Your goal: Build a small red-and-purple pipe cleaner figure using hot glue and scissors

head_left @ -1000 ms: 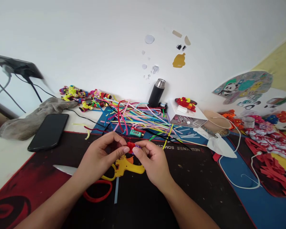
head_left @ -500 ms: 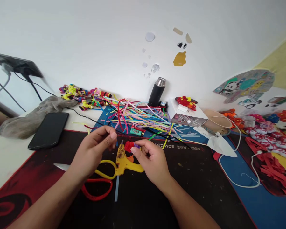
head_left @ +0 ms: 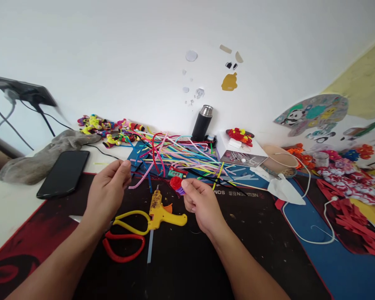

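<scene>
My right hand pinches a small red and purple fuzzy piece between thumb and fingers. Its red end faces away from the palm, the purple part lies by the fingertips. My left hand is closed with thumb and fingers pressed together, and whatever is in it is too small or hidden to make out. A yellow glue gun lies between the hands on the dark mat, a pale glue stick poking from its rear. Scissors with one yellow and one red handle rest beside it, partly under my left arm.
Behind the hands spreads a pile of coloured pipe cleaners. A black thermos and a white box stand near the wall. A phone lies at left, small fuzzy figures behind it. A white cable loops at right.
My left hand has moved left, away from my right hand, and its fingers have closed more. My right hand has risen slightly and turned the red and purple piece. The view has shifted a little.
</scene>
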Motion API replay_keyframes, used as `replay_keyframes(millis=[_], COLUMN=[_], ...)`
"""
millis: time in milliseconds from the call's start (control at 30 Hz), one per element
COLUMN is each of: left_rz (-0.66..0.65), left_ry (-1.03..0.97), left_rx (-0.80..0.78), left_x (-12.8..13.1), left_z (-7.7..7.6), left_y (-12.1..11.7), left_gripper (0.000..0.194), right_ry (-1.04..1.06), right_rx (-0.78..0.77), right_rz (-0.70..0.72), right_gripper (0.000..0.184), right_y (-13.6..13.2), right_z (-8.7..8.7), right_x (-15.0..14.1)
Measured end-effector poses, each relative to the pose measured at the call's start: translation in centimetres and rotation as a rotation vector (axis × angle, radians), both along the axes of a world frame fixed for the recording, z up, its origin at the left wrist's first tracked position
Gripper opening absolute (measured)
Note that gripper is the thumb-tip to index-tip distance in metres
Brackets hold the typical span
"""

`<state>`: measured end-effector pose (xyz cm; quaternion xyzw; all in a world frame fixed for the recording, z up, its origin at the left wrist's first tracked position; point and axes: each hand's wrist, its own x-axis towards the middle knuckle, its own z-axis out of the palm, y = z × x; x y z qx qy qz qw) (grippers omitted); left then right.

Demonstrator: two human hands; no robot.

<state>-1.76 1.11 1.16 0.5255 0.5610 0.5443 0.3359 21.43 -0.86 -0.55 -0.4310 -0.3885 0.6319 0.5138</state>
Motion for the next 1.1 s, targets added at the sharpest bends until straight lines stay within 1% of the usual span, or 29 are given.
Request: replay_keyframes(millis=[100,133,200,233,267,300,333,400,567,700,900,1000,1100], left_rz=[0.007,-0.011,-0.059,-0.063,-0.084,-0.111,-0.145,-0.212,-0.343,-0.345,-0.323,-0.323,-0.304], left_ry=[0.085,0.127,0.198,0.209,0.206,0.182,0.153,0.102,0.068,0.064,0.169,0.215,0.248], left_rx=[-0.065,-0.064,-0.021,0.013,0.031,0.039,0.037,0.029,0.088,0.125,0.26,0.335,0.333], left_x=[0.4,0.5,0.5,0.5,0.5,0.6,0.7,1.1,2.4,2.9,3.0,2.9,2.8], left_z=[-0.1,-0.2,-0.7,-1.0,-1.2,-1.4,-1.5,-1.3,-0.2,-0.1,-0.8,-0.9,-0.9], left_y=[-0.1,0.1,0.5,0.6,0.7,0.6,0.5,-0.1,-1.7,-2.1,-2.3,-2.2,-2.2], left_gripper=[0.047,0.042,0.018,0.021,0.035,0.045,0.049,0.047,0.031,0.019,0.009,0.007,0.008], right_ry=[0.03,0.037,0.046,0.05,0.053,0.056,0.057,0.051,0.023,0.007,-0.002,0.011,0.029], right_rx=[-0.024,-0.031,-0.04,-0.043,-0.046,-0.048,-0.051,-0.053,-0.037,-0.044,-0.054,-0.049,-0.043], right_rz=[0.011,0.014,0.018,0.02,0.021,0.02,0.019,0.017,0.018,0.03,0.042,0.042,0.032], right_gripper=[0.047,0.047,0.049,0.049,0.05,0.05,0.05,0.049,0.05,0.048,0.05,0.052,0.054], right_y=[-0.2,-0.2,-0.3,-0.3,-0.3,-0.4,-0.4,-0.5,-0.7,-0.9,-1.2,-1.2,-1.2], right_z=[0.2,0.2,0.3,0.3,0.3,0.3,0.4,0.4,0.5,0.3,0.1,0.0,0.1], right_x=[-0.1,-0.2,-0.2,-0.2,-0.3,-0.3,-0.3,-0.5,-0.9,-1.1,-1.3,-1.4,-1.3])
